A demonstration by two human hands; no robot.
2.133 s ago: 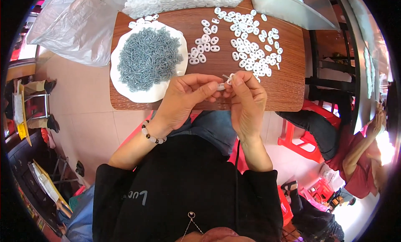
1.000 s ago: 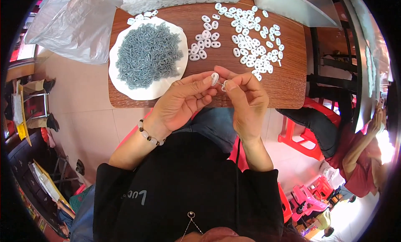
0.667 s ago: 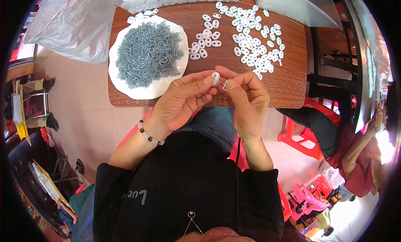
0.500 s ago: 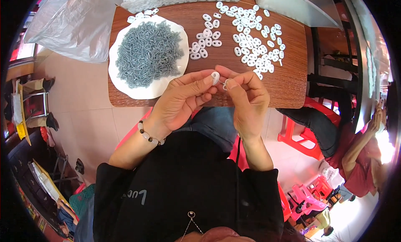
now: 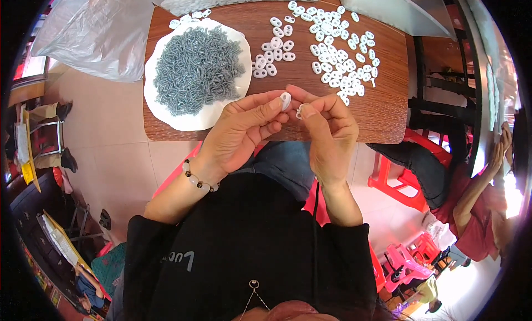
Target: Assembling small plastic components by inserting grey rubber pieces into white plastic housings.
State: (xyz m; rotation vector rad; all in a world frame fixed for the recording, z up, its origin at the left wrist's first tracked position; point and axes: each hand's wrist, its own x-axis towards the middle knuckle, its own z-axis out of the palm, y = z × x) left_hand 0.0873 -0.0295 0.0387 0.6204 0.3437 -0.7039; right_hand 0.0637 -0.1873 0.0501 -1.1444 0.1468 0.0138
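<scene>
Two white pieces pinched above a wooden table

The left hand [image 5: 244, 128] pinches a white plastic oval piece with a hole [image 5: 286, 101] between thumb and fingers. Just right of it, the right hand [image 5: 331, 131] pinches a small white looped piece [image 5: 299, 111]. Both are near the brown wood-grain table's [image 5: 382, 110] front edge. Two seconds ago these pieces were closer together; the thin coil visible between them one second ago is now indistinct.
</scene>
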